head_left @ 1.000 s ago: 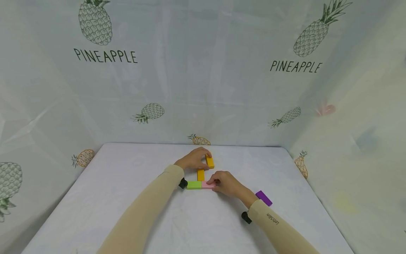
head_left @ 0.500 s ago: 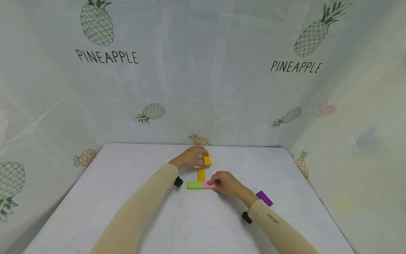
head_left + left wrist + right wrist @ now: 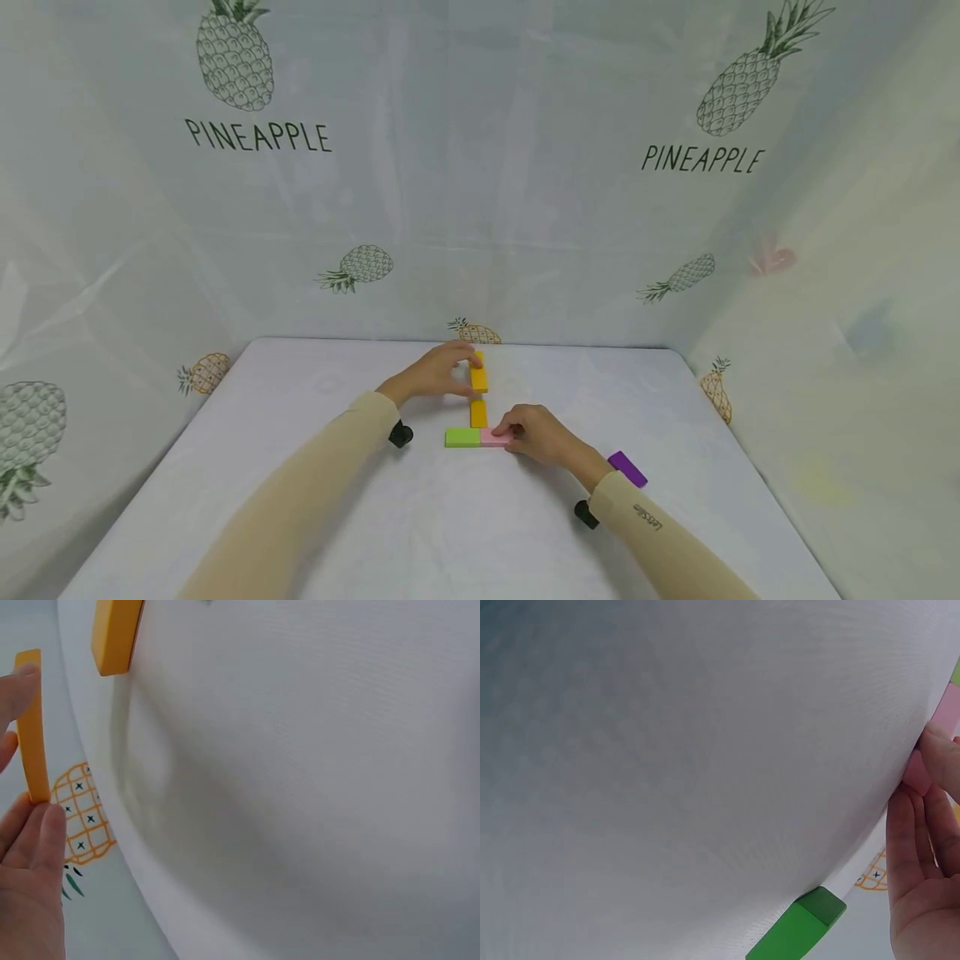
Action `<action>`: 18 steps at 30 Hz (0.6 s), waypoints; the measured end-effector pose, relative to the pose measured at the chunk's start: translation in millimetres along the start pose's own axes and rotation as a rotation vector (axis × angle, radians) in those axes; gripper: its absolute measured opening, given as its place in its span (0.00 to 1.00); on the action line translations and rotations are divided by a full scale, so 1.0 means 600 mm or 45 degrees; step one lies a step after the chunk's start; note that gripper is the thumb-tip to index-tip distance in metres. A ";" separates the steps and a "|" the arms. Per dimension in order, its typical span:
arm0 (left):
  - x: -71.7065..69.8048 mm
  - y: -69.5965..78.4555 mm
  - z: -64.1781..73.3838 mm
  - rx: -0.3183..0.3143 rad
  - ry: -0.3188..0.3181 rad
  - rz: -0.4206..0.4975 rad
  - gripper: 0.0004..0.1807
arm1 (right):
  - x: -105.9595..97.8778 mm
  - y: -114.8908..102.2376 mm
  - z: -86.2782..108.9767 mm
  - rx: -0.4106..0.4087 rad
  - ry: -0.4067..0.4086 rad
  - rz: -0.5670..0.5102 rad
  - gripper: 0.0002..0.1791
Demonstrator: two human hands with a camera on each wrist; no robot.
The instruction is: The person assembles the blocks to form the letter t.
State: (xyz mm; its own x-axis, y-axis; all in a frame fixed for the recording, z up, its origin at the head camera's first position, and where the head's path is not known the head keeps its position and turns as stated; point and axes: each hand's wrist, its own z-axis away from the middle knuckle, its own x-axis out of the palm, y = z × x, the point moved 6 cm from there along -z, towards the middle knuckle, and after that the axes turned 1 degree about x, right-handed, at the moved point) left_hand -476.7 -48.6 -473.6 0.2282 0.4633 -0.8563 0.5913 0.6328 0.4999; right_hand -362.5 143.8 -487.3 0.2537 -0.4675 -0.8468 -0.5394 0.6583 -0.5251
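Observation:
My left hand [image 3: 433, 372] pinches an orange-yellow block [image 3: 478, 382] by its two ends, thumb at one end and fingers at the other. In the left wrist view the held block [image 3: 32, 742] looks raised off the table. Just nearer to me lies a second orange-yellow block [image 3: 478, 414], its near end by the light green block [image 3: 462, 438]. A pink block [image 3: 492, 438] adjoins the light green one end to end in a row. My right hand [image 3: 542, 435] grips the pink block's right end between thumb and fingers, hiding part of it.
On the white table [image 3: 420, 533], a purple block [image 3: 627, 469] lies slanted beside my right forearm. The right wrist view has a green block [image 3: 799, 928] low down. A pineapple-print cloth [image 3: 480, 208] hangs beyond the table's far edge.
My left hand has moved left and slightly away with its block, which has turned nearly in line with the second orange-yellow block. The right hand stays on the pink block.

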 end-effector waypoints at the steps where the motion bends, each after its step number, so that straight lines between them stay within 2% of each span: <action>1: -0.002 0.002 0.005 0.011 0.004 -0.002 0.28 | 0.000 0.001 0.000 0.010 -0.003 -0.006 0.13; 5: -0.009 0.012 0.022 0.054 0.005 -0.011 0.27 | 0.002 0.005 -0.002 0.069 -0.015 -0.024 0.12; 9: -0.013 0.019 0.040 0.057 0.008 0.004 0.26 | 0.003 0.007 -0.003 0.089 -0.018 -0.028 0.12; 18: -0.016 0.034 0.077 0.077 0.032 0.022 0.25 | 0.006 0.009 -0.003 0.065 -0.012 0.015 0.12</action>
State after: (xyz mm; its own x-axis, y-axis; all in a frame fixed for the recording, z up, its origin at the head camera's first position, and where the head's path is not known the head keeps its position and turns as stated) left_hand -430.9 -68.5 -461.2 0.2200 0.4896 -0.8438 0.6331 0.5864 0.5053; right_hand -366.3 144.6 -492.9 0.2553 -0.4541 -0.8536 -0.5009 0.6930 -0.5185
